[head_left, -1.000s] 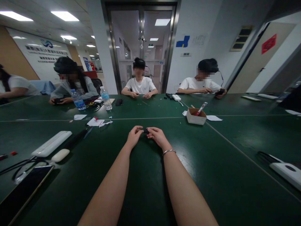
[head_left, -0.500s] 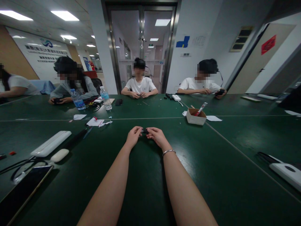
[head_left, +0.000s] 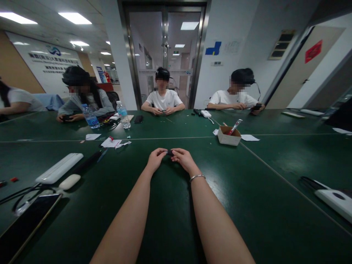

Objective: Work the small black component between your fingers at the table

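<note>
A small black object (head_left: 169,153) is held between my two hands, just above the green table (head_left: 170,205). My left hand (head_left: 157,158) pinches its left end, where a lighter, metal-looking tip shows. On its right end, the fingers of my right hand (head_left: 183,159) are closed. Its exact kind is too small to make out, and fingertips cover part of it. A silver bangle (head_left: 197,177) sits on my right wrist.
On the left lie a phone (head_left: 27,227), a white earbud case (head_left: 70,182), a white device (head_left: 59,168) and cables. A small box (head_left: 229,136) with a tool stands ahead right. Water bottles (head_left: 123,115) and papers (head_left: 111,142) lie beyond. Several people sit around the table.
Almost nothing differs. The black object has turned slightly between my fingers, and the view has shifted very little.
</note>
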A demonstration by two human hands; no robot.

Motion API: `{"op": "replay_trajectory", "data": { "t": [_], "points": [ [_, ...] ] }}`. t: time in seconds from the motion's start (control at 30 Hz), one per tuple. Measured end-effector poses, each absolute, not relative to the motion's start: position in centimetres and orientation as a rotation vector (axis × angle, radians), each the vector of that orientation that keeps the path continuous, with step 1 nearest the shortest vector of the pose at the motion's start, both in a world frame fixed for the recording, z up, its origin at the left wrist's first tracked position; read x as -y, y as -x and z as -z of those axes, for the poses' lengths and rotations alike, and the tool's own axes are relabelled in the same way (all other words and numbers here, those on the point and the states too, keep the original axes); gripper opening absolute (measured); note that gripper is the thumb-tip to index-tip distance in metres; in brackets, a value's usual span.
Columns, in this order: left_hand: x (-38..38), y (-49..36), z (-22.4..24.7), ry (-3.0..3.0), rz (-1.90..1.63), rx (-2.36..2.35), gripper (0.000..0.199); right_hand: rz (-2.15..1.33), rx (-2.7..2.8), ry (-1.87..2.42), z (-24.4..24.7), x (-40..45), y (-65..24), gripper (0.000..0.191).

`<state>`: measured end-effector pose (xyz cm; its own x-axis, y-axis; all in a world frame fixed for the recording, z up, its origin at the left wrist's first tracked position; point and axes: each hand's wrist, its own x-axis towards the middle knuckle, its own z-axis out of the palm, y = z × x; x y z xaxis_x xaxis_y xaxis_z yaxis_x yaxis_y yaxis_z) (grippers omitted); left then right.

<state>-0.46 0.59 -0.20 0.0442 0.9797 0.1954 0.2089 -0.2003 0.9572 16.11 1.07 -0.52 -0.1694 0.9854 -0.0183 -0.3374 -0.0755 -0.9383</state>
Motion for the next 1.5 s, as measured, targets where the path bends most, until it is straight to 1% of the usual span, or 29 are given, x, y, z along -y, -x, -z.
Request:
{"op": "replay_trajectory", "data": {
  "t": [0.13,0.23,0.6,0.87,1.07,1.17,1.27,1.4,1.5],
  "points": [
    [-0.6,0.4,0.1,-1.489,-1.212,-1.268,0.029,-1.491,1.080,0.858,0.8,-1.2,-16.2,0.028],
    [-0.7,0.5,0.2,-1.490,-1.197,-1.297,0.029,-1.477,1.111,0.842,1.0,-1.3,-16.2,0.030],
    [-0.9,0.5,0.9,-1.630,-1.080,-1.475,0.037,-1.464,1.167,0.824,1.1,-1.2,-16.3,0.036],
    [-0.1,0.2,0.0,-1.724,-0.996,-1.584,0.050,-1.496,1.192,0.798,0.9,-1.0,-16.4,0.039],
    [0.1,0.2,-0.3,-1.686,-0.983,-1.582,0.053,-1.531,1.183,0.780,0.7,-1.0,-16.3,0.037],
    [0.2,0.2,-0.2,-1.674,-1.022,-1.549,0.051,-1.536,1.169,0.802,0.6,-0.9,-16.3,0.032],
    [0.4,0.2,-0.2,-1.694,-1.064,-1.484,0.044,-1.520,1.141,0.837,0.6,-1.0,-16.2,0.028],
    [0.1,0.3,0.1,-1.737,-1.078,-1.417,0.032,-1.506,1.097,0.877,0.6,-1.1,-16.2,0.026],
    [-0.4,0.4,0.7,-1.771,-1.168,-1.326,0.017,-1.497,1.074,0.886,0.7,-1.2,-16.2,0.026]
  ]
}}
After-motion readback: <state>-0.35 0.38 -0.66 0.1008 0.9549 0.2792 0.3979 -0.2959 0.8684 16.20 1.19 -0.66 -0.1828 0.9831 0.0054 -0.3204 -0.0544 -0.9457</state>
